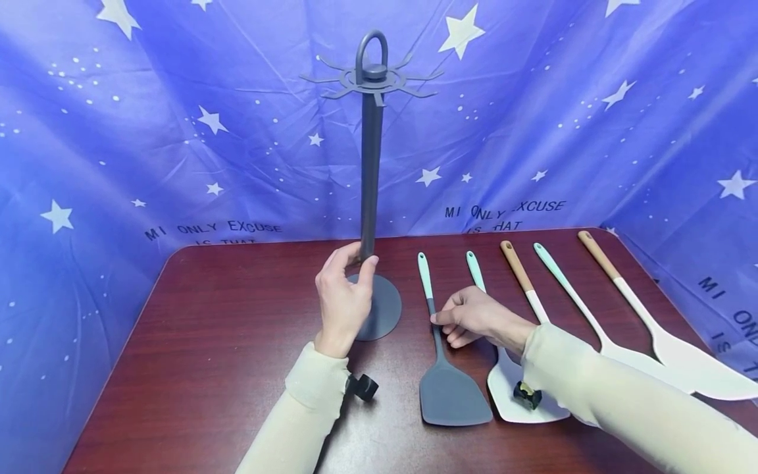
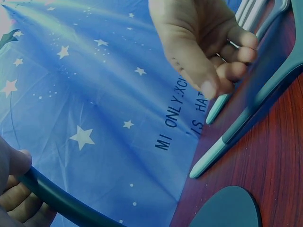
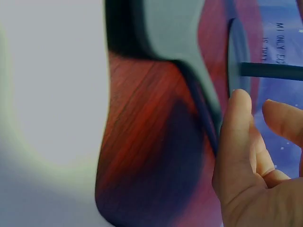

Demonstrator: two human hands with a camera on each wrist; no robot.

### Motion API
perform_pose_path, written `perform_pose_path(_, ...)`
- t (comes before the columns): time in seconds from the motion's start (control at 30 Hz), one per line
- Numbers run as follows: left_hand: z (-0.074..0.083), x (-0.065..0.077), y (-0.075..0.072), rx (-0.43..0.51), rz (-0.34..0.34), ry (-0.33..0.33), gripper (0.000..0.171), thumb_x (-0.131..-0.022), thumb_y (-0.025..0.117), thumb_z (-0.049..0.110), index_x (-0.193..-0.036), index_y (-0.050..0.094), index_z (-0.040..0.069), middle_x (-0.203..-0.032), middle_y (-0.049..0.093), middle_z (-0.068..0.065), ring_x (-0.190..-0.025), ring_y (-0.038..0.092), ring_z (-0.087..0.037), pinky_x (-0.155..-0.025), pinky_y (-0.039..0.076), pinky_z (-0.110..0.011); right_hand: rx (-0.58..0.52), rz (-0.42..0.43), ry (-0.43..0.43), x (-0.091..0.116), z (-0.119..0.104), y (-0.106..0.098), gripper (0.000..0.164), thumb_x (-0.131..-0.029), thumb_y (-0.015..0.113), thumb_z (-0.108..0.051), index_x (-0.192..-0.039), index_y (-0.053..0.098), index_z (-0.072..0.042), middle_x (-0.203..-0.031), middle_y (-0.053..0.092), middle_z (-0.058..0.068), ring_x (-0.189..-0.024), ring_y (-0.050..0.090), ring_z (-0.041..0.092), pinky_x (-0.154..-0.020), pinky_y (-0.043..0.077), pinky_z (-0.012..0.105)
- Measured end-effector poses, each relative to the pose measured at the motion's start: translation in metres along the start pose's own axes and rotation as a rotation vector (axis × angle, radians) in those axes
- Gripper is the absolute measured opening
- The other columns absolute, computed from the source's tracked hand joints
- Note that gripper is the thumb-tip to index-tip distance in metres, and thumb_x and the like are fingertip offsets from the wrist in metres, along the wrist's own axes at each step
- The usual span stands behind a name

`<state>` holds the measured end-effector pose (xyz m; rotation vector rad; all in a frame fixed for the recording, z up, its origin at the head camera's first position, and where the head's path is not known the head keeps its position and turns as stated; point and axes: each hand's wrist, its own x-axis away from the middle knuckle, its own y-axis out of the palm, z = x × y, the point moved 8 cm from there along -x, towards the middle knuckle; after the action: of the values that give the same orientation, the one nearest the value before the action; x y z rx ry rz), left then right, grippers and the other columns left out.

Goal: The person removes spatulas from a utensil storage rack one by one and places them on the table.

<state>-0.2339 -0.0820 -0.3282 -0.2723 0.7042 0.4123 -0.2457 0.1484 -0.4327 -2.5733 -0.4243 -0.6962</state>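
A dark grey utensil stand (image 1: 370, 178) stands upright on the table, with a ring of hooks and a loop on top and a round base below. My left hand (image 1: 343, 296) grips its pole low down, thumb on the near side. My right hand (image 1: 480, 316) hovers over a grey turner (image 1: 453, 395) with a mint handle tip, its fingertips overlapping the turner's shaft in the head view. In the right wrist view, the thumb (image 3: 236, 127) and fingers are apart with nothing between them. A white turner (image 1: 503, 388) with a mint handle lies partly hidden under the right forearm.
Further right lie a wooden-handled white utensil (image 1: 516, 266), a mint-handled one (image 1: 565, 289) and another wooden-handled one (image 1: 636, 303), side by side. The dark red table (image 1: 225, 355) ends at a blue star-patterned curtain (image 1: 237, 145) behind and at both sides.
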Motion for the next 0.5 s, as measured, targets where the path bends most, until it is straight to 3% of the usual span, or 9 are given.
perform_pose_path(0.3,-0.002,0.0,0.0,0.047,-0.002,-0.011,0.018,-0.081,0.073,0.004,-0.099,0.07,0.004,-0.087,0.07,-0.006,-0.08,0.067,-0.018,-0.072,0.058,-0.038,-0.015,-0.089,-0.064,0.012,-0.01,0.005,0.022,-0.084,0.071,-0.015,-0.083,0.061,0.005,-0.068,0.06,0.009,-0.049,0.059,0.014,-0.054,0.058,0.031)
perform_pose_path(0.5,-0.002,0.005,-0.002,0.034,-0.004,-0.018,0.02,-0.082,0.072,0.003,-0.102,0.069,0.004,-0.088,0.069,-0.005,-0.08,0.066,-0.016,-0.073,0.057,-0.034,-0.023,-0.148,-0.099,0.021,-0.013,0.011,0.025,-0.083,0.072,-0.016,-0.083,0.061,0.006,-0.067,0.061,0.008,-0.05,0.06,0.013,-0.054,0.058,0.033)
